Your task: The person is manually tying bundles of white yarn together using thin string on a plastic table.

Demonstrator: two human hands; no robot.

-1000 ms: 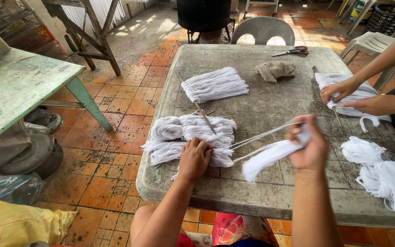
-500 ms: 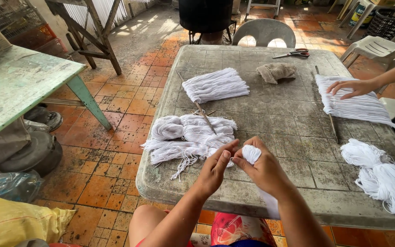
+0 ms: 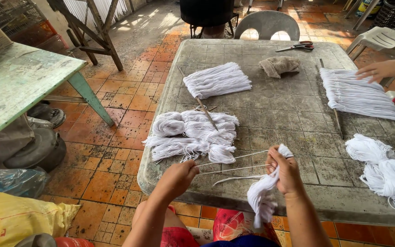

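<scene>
While both hands work at the surface's (image 3: 252,45) near edge | right hand (image 3: 285,170) grips white yarn bundle (image 3: 262,197) | left hand (image 3: 179,176) pinches its taut strands (image 3: 234,163) | soft, light, tangle-prone; best held mid-bundle.

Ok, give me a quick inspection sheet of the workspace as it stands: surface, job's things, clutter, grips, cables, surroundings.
Surface: grey, stained table, worn but dry-looking.
Job's things: white string bundle hanging over the near edge; taut strands running between both hands; pile of tied bundles just beyond.
Clutter: fanned bundle, combed sheet of strings, loose heap, crumpled cloth, scissors, thin stick.
Grips: left hand pinched shut on the strands; right hand closed on the bundle. Another person's hand rests on the combed sheet.
Cables: nothing seen.
Surroundings: green table, plastic chairs, yellow sack, wet tiled floor.
</scene>
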